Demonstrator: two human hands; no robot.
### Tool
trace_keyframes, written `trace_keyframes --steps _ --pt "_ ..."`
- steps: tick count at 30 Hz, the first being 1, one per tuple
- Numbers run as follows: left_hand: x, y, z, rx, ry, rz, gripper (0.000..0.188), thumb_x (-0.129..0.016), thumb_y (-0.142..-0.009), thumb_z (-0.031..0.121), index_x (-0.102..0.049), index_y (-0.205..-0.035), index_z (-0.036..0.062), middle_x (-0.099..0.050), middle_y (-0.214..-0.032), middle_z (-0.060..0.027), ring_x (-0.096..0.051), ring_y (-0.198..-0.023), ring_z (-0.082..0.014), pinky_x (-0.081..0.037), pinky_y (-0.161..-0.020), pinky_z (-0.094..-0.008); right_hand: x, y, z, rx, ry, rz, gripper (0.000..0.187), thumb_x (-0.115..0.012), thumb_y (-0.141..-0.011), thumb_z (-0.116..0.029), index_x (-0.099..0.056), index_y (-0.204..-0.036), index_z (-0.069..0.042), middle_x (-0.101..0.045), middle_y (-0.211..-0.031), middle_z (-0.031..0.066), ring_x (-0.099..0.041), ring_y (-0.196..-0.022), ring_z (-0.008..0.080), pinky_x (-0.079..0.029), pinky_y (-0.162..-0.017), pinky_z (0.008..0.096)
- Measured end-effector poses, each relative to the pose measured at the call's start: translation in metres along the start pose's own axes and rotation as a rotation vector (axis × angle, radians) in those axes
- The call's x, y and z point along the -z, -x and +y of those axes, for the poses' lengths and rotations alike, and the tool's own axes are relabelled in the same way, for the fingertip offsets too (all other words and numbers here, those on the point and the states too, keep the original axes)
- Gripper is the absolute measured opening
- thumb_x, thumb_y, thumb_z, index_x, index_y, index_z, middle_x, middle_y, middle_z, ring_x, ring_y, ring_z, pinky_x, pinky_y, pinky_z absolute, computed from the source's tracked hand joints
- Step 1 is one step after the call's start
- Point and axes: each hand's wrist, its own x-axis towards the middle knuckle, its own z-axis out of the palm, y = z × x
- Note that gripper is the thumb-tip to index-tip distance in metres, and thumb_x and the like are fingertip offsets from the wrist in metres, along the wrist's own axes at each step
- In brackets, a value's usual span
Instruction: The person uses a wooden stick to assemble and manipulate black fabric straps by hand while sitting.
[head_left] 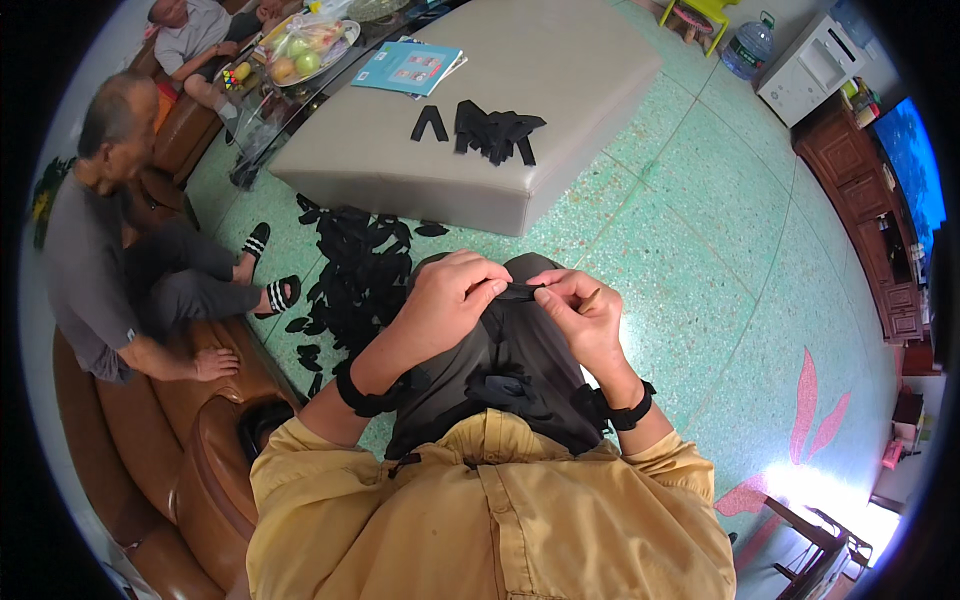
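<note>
Above my lap, my left hand (455, 302) and my right hand (585, 312) pinch a black fabric strip (518, 292) between thumbs and fingers. A small, tan, stick-like piece (592, 300) pokes out of my right hand; its other end is hidden, so I cannot tell what it is. More dark cloth (500, 387) lies on my lap against my shirt. On the floor beyond my left forearm spreads a heap of black fabric pieces (355, 255). Further black strips (497, 130) are bunched on the grey padded bench (380, 185), beside one folded strip (429, 123).
A person (90, 230) sits close by on the brown leather sofa (150, 440) at left; another (195, 45) sits farther back. Blue booklets (410, 68) lie on the bench. A fruit plate (310, 50) stands behind. Water dispenser (812, 65) and wooden cabinet (855, 180) line the right.
</note>
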Motion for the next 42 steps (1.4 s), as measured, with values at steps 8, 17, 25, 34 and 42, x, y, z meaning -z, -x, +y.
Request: trace_keyframes --steps 8,17,25,34,42 --pt "-0.004 0.000 -0.004 0.041 0.122 0.036 0.007 -0.063 -0.077 0.005 -0.064 -0.084 0.0017 -0.057 -0.073 -0.0082 -0.054 -0.062 -0.0201 -0.043 -0.057 -0.0296 -0.007 -0.003 -0.002 -0.074 -0.078 0.004 0.013 -0.064 -0.078 0.003 -0.054 -0.069 0.001 -0.063 -0.079 0.0072 -0.060 -0.082 0.0124 -0.045 -0.067 0.0236" --pt "-0.006 -0.003 -0.010 0.058 0.118 -0.019 0.006 -0.065 -0.078 0.007 -0.062 -0.080 0.0009 -0.052 -0.069 -0.0031 -0.045 -0.057 -0.0092 -0.036 -0.050 -0.0228 -0.009 -0.009 -0.002 -0.225 -0.236 -0.002 0.011 -0.064 -0.077 0.004 -0.055 -0.075 -0.001 -0.061 -0.083 0.0071 -0.055 -0.075 0.0081 -0.045 -0.069 0.0216" --pt "-0.011 -0.006 -0.023 -0.101 -0.008 -0.088 0.009 -0.068 -0.075 0.008 -0.062 -0.075 0.0010 -0.050 -0.065 -0.0046 -0.048 -0.060 -0.0149 -0.037 -0.054 -0.0273 -0.006 -0.006 -0.005 -0.031 0.353 -0.279 0.012 -0.057 -0.085 -0.008 -0.057 -0.086 0.004 -0.054 -0.074 0.0188 -0.051 -0.066 0.0338 -0.042 -0.061 0.0354" --pt "0.012 -0.010 -0.030 0.122 0.218 -0.414 0.015 -0.070 -0.077 0.015 -0.065 -0.075 0.0009 -0.057 -0.066 -0.0017 -0.049 -0.059 -0.0060 -0.038 -0.053 -0.0229 0.007 -0.005 -0.007 -0.033 0.325 -0.417 0.011 -0.060 -0.082 -0.008 -0.058 -0.084 0.003 -0.054 -0.072 0.0144 -0.054 -0.066 0.0300 -0.041 -0.060 0.0354" --pt "0.024 -0.012 -0.046 0.334 0.487 -0.358 0.013 -0.068 -0.080 0.009 -0.062 -0.079 -0.0021 -0.059 -0.068 0.0014 -0.050 -0.063 -0.0021 -0.039 -0.054 -0.0181 0.002 -0.004 -0.003 -0.165 0.274 -0.294 0.015 -0.063 -0.082 -0.011 -0.057 -0.078 0.002 -0.047 -0.062 0.0091 -0.042 -0.056 0.0158 -0.036 -0.053 0.0294"
